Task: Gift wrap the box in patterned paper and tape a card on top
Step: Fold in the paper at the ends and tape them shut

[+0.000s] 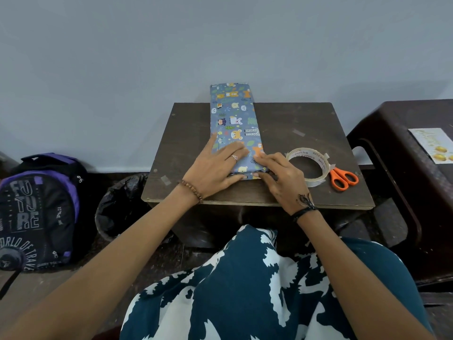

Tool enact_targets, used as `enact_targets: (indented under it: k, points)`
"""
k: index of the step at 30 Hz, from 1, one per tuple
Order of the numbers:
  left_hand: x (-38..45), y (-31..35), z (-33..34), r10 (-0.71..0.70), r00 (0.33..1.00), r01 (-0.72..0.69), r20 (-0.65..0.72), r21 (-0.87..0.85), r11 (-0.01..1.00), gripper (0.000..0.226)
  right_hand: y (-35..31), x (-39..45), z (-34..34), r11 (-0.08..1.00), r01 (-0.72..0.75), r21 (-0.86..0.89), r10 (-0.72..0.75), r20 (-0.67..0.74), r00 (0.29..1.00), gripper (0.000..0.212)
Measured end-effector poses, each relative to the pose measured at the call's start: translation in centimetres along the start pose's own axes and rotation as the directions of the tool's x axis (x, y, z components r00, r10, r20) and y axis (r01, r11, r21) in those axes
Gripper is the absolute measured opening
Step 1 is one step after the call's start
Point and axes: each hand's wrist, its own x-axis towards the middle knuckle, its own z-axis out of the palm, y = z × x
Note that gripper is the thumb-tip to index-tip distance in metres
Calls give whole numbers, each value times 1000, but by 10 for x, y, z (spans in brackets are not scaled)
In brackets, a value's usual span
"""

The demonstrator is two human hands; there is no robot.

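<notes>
A long box wrapped in blue paper with cartoon animals (pixel 234 116) lies lengthwise on a small dark wooden table (pixel 294 123), its far end leaning against the wall. My left hand (pixel 218 165) lies flat on the near end of the box, fingers pressing the paper down at the near edge. My right hand (pixel 277 176) presses the paper fold at the box's near right corner with straight fingers. A roll of clear tape (pixel 309 165) sits just right of my right hand. A pale card with gold print (pixel 434 144) lies on the brown stool (pixel 397 133) at far right.
Orange-handled scissors (pixel 343 179) lie right of the tape roll. A black bin with a bag (pixel 120 202) stands left of the table, and a black and purple backpack (pixel 36 212) beyond it. The wall is close behind the table.
</notes>
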Motion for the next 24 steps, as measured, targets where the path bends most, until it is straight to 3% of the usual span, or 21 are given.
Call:
enact_targets:
  k: [3, 7, 19, 24]
  points:
    - [14, 1, 5, 44, 979, -15, 200, -144, 989, 75, -2, 0, -2, 1000, -5, 5, 4, 9, 1000, 35]
    - [17, -1, 10, 53, 960, 4, 274, -203, 979, 71, 1, 1, -8, 999, -25, 24, 22, 107, 994, 41]
    - [17, -5, 13, 82, 962, -24, 259, -220, 975, 76, 9, 6, -10, 995, -27, 97, 12, 151, 988, 38]
    - [17, -4, 11, 77, 964, -13, 255, -244, 970, 75, 5, 6, -17, 981, -92, 173, 59, 187, 981, 41]
